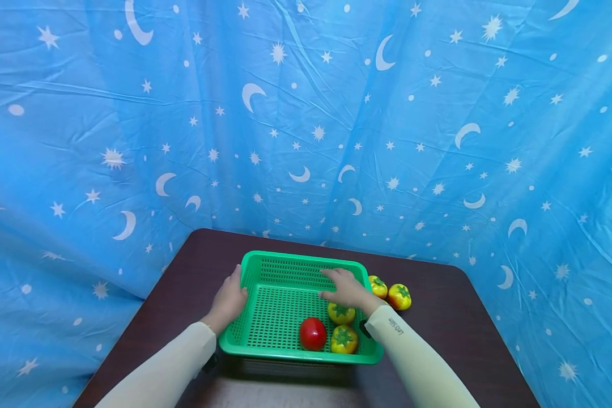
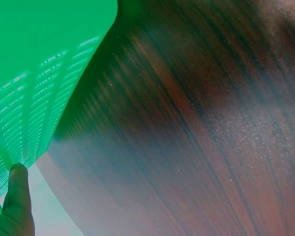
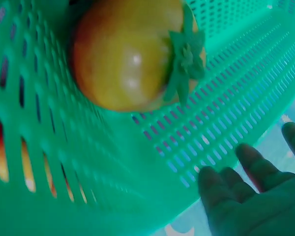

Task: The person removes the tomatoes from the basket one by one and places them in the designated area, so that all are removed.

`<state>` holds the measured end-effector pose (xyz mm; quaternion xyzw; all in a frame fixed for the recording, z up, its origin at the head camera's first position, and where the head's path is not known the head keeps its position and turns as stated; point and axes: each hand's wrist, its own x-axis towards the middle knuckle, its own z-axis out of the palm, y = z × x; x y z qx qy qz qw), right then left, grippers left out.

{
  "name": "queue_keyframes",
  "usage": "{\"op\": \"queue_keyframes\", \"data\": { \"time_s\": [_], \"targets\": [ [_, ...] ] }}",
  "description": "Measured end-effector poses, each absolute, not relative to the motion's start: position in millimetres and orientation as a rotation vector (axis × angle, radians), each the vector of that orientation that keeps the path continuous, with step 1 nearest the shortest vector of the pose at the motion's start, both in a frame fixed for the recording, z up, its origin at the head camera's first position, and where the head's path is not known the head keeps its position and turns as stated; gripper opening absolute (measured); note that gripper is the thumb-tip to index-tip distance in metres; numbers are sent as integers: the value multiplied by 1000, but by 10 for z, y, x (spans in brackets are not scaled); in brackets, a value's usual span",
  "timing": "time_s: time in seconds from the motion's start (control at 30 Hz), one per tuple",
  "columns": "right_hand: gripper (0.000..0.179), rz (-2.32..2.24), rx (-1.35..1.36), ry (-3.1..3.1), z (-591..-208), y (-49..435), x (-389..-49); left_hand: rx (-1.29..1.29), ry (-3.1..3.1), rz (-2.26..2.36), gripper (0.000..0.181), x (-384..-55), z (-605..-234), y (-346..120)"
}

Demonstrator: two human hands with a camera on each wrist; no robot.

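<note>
So the green basket (image 1: 277,317) is sitting on the dark brown bench (image 1: 178,294), and I'll go by that for where everything is. The left-hand grip (image 1: 228,299) is at the basket's left side, pinching the rim: thumb over the top, fingers along the outside of the slotted wall. The left wrist view only gets one digit against that wall.

The right-hand grip (image 1: 348,290) is over the right end of the basket, fingers spread and holding nothing. Can't really tell if any fingertip brushes the plastic.

Fruit-wise, there's a shiny red fruit (image 1: 313,334) inside the basket, near its front wall and right of its middle. Two yellow ones with green leafy tops are in the basket's right end: the front yellow fruit (image 1: 344,340) just beside the red one, and the back yellow fruit (image 1: 341,313) behind it, partly under the right hand. Another yellow-and-red pair (image 1: 399,297) is on the bench, just outside the basket's right wall.

Pale sleeves (image 1: 158,362) come in from the basket's near side, and a blue moon-and-star curtain (image 1: 306,141) hangs behind it.
</note>
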<state>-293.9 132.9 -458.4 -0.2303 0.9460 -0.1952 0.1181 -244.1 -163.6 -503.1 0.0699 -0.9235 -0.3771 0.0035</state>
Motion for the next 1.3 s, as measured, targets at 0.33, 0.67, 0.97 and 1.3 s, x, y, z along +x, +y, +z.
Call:
{"op": "queue_keyframes", "data": {
  "time_s": [0.33, 0.67, 0.97, 1.3],
  "targets": [
    [63, -509, -618, 2706, -4719, 1301, -2910, 225, -2901, -1184, 68, -2466, -5045, -1666],
    [63, -442, -591, 2682, -4915, 1333, -2847, 229, -2900, -1193, 67, -2449, -5075, -1656],
    [60, -361, -563, 2703, -4923, 1347, -2825, 230, -2897, -1196, 68, -2454, -5055, -1638],
    [58, -337, -501, 2684, -4850, 1376, -2818, 219, -2900, -1186, 68, -2462, -5035, -1644]
  ]
}}
